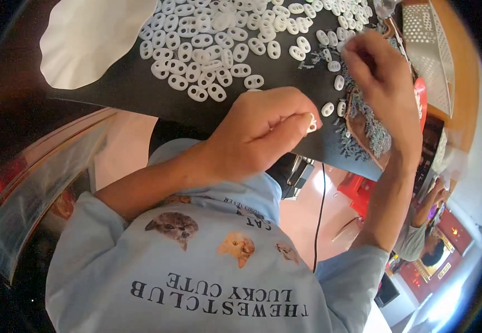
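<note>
Left hand pinching white two-holed piece at near edge of table. Right hand curled, near grey-blue bits toward right edge; cannot tell if gripping. Loose white pieces beyond left hand.

White pieces with 2 dark holes are seen on the black table. Blue-grey bits are seen at its right. Beside it, a light-blue shirt is printed with cats.
</note>
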`<move>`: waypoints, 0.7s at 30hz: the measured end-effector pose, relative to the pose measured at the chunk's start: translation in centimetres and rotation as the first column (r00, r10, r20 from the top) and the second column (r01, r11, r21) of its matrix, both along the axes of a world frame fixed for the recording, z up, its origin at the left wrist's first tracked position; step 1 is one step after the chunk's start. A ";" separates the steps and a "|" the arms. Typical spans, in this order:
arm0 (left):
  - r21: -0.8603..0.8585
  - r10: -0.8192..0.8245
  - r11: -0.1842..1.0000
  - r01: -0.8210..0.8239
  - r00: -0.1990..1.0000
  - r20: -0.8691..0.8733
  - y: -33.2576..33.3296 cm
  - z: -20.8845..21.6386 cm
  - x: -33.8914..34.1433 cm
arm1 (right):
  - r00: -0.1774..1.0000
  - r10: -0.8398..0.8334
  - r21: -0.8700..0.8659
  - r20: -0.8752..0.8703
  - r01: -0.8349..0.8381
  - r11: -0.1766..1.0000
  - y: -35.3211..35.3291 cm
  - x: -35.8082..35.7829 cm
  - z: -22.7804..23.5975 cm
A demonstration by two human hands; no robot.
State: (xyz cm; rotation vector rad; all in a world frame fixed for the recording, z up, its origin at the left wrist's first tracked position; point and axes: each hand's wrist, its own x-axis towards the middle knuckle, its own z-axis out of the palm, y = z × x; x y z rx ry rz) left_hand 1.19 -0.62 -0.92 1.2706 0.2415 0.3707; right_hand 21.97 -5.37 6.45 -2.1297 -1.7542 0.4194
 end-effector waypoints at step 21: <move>-0.397 0.069 0.915 -0.075 0.997 -0.030 -0.2 0.2 0.1 | 0.955 0.183 0.154 0.233 -0.222 0.963 -5.1 -5.2 -1.2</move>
